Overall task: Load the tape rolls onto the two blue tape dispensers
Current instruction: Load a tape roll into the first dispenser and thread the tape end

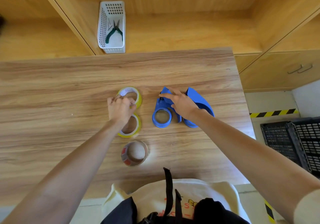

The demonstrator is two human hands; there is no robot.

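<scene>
Three tape rolls lie in a column on the wooden table [52, 88]. My left hand [120, 108] has its fingers closed on the near rim of the far yellow roll [136, 93]. It partly covers a second yellow roll [136, 128] just below. A clear roll [136, 152] with red print lies nearest me. Two blue tape dispensers sit side by side to the right. My right hand [181, 103] hovers with fingers spread over the left dispenser [161, 115] and hides part of the right dispenser [199, 99]. Whether it touches them I cannot tell.
A white plastic basket [103, 24] holding green-handled pliers [114, 32] stands at the table's far edge against wooden cabinets. Black crates [294, 144] sit on the floor to the right, beyond the table's right edge. A black strap hangs by my chest.
</scene>
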